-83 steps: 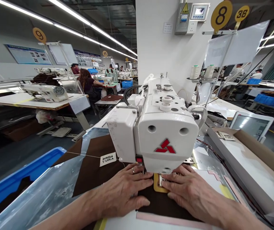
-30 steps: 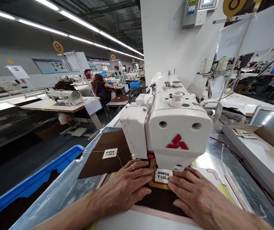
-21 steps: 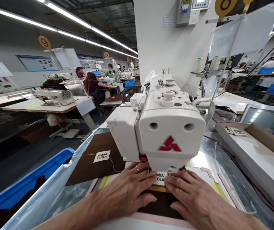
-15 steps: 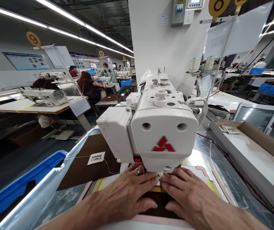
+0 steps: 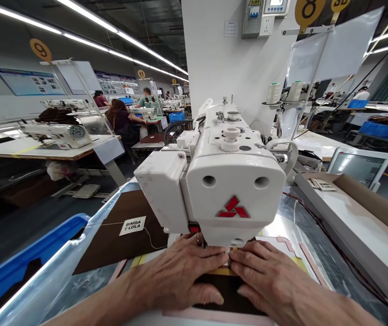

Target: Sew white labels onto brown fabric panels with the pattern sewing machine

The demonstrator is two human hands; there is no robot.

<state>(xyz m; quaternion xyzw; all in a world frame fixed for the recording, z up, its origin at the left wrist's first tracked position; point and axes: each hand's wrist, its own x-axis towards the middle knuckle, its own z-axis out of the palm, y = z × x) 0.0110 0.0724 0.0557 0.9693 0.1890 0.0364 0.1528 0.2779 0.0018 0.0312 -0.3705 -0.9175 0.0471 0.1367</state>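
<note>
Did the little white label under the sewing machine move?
Yes. The small white label, showing in front of the white sewing machine a second ago, has slid back beneath its head, out of sight.

My sewing machine [image 5: 227, 181] is white with a red three-diamond emblem; the fabric piece [image 5: 229, 294] is dark brown, the label [image 5: 132, 225] white with black lettering, the bin [image 5: 27, 260] blue.

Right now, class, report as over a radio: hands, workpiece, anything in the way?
Both hands flat, left hand and right hand, no grip closed. Pressing dark brown piece under sewing machine head. Head hides the needle area.
</note>
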